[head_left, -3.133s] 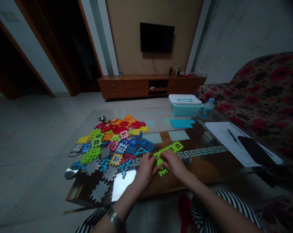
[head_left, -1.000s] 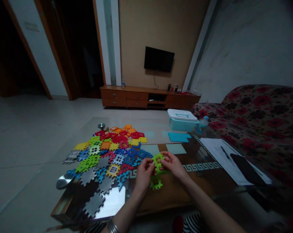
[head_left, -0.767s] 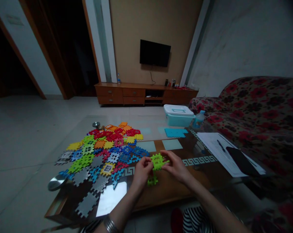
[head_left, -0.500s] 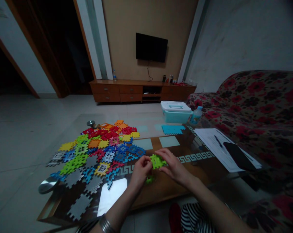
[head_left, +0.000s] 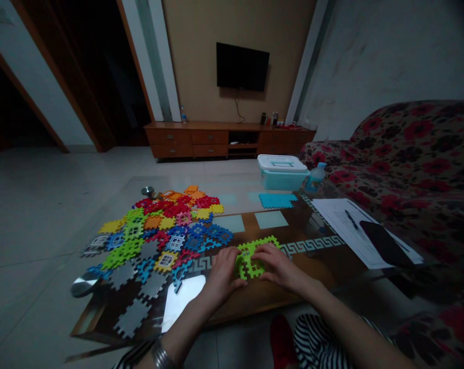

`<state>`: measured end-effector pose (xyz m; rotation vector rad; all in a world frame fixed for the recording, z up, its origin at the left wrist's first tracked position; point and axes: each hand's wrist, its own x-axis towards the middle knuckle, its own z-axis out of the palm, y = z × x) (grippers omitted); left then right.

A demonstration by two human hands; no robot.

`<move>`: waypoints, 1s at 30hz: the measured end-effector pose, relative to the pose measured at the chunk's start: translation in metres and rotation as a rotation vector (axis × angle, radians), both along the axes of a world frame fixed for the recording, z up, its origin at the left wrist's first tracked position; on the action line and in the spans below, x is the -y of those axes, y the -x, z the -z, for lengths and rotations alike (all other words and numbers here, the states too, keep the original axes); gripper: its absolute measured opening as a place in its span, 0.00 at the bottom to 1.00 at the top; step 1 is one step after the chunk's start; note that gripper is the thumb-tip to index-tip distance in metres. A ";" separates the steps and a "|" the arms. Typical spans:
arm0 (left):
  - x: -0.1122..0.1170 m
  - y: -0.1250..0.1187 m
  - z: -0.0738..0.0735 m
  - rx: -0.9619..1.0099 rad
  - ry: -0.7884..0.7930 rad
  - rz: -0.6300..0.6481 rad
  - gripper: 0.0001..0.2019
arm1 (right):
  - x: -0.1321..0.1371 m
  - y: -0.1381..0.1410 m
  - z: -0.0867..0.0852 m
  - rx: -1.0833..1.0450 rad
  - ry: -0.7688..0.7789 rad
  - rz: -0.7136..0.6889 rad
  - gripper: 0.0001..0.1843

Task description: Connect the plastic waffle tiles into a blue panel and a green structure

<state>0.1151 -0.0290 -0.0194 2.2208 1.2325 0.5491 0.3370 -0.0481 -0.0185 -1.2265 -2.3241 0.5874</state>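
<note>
A flat piece made of joined lime-green interlocking tiles (head_left: pixel 251 256) lies on the glass coffee table (head_left: pixel 312 256), near its front edge. My left hand (head_left: pixel 223 272) rests at its left side with curled fingers touching the edge. My right hand (head_left: pixel 278 264) lies over its right part, fingers pressing down on it. A heap of many coloured tiles (head_left: pixel 166 230) spreads over the left half of the table, just left of my left hand.
Several grey tiles (head_left: pixel 134 318) lie at the front left corner. A blue tile mat (head_left: pixel 278 200), a lidded teal box (head_left: pixel 281 171) and a small bottle (head_left: pixel 315 177) stand farther back. Papers with a pen (head_left: pixel 355 225) and a dark phone (head_left: pixel 381 241) lie right. A floral sofa (head_left: pixel 420 154) borders the right.
The green tiles were held up between both hands above the table; now they lie flat on the glass with both hands pressing on them.
</note>
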 end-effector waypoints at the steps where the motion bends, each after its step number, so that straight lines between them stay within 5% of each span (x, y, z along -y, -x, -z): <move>1: 0.001 0.000 0.001 -0.020 -0.008 0.005 0.32 | 0.000 0.003 0.002 0.002 0.001 -0.007 0.23; 30: -0.003 0.005 0.014 0.011 -0.020 0.024 0.26 | 0.005 0.025 -0.014 0.198 0.017 -0.037 0.10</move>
